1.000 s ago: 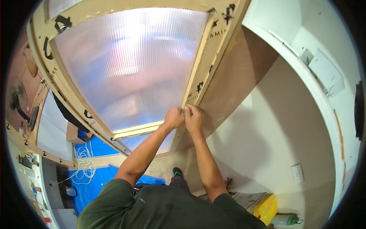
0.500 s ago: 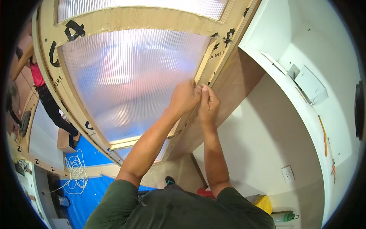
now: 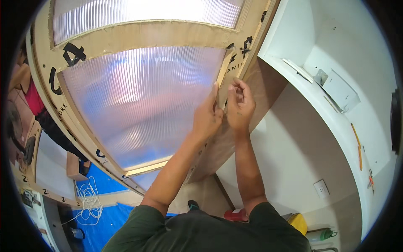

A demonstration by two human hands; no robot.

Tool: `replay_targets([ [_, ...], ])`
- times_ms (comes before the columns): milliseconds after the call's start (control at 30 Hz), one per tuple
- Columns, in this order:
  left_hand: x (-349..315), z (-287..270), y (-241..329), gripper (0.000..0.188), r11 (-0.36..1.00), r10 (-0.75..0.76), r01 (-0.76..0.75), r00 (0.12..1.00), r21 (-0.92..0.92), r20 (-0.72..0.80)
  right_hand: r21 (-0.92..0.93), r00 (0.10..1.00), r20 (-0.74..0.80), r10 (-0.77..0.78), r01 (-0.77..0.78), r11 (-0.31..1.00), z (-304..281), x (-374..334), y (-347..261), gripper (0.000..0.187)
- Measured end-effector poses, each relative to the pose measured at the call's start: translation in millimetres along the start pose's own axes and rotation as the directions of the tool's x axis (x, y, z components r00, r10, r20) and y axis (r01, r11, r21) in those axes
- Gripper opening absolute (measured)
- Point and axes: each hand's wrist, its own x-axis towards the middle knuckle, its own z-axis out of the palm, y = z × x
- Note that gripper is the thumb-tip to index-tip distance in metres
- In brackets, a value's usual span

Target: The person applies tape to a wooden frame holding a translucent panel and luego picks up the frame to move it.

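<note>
My left hand (image 3: 207,119) rests against the right side of a wooden-framed panel (image 3: 113,33). Its index finger stretches up along the thin wooden strip (image 3: 223,67) beside a ribbed translucent sheet (image 3: 142,101); the thumb lies near the frame's edge. Just right of it is my right hand (image 3: 242,107), its palm partly toward me. The right fingers curl loosely, thumb and index a little apart, and I see nothing between them. It is apart from the left hand. What lies under my left palm is hidden.
At right a white curved shelf (image 3: 336,134) carries a metal bracket (image 3: 340,92) and an orange pencil-like stick (image 3: 359,149). A person in a pink top (image 3: 34,96) is at far left. White cord (image 3: 89,199) lies coiled on blue sheeting (image 3: 110,216). A wall socket (image 3: 321,189) is low right.
My hands were together, fingertips meeting at the frame's edge. Now they are apart: the left has moved slightly down along the strip, and the right has drawn rightward with its fingers loosened.
</note>
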Motion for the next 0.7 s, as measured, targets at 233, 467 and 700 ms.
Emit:
replay_targets([
  [233,-87,4,-86,0.078,0.989,-0.091,0.100,0.993,-0.110,0.079,-0.416,0.919,-0.159,-0.360,0.268,0.869,48,29,13,0.042],
  [467,-84,-36,-94,0.062,0.988,-0.088,0.065,0.982,0.139,0.165,-0.444,0.834,-0.154,-0.530,0.421,0.791,62,33,23,0.050],
  [700,50,-27,43,0.059,0.927,0.321,-0.342,0.936,-0.157,-0.141,-0.397,0.888,-0.202,-0.412,0.310,0.864,42,13,34,0.070],
])
